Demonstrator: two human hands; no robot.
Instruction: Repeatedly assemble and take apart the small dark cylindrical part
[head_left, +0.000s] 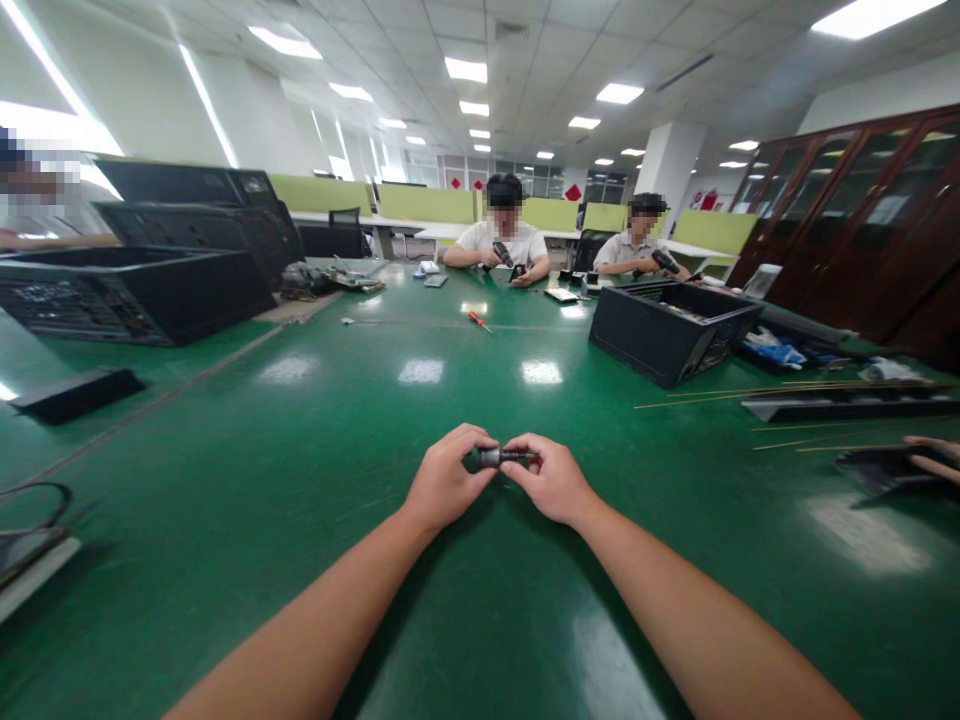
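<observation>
Near the middle of the green table [337,400], a small dark metal cylindrical part [490,457] lies sideways between my two hands. My left hand [452,475] pinches its thicker, grey end between thumb and fingers. The thinner, ridged dark end is held by my right hand [551,475], also with thumb and fingers. The fingertips of both hands nearly meet over the part and hide some of it.
Black computer cases stand at the left [202,295] and right [645,340]. A red screwdriver [477,320] lies farther back. Two people work across the table; another person's hand [937,455] is at the right edge near thin rods and black metal pieces.
</observation>
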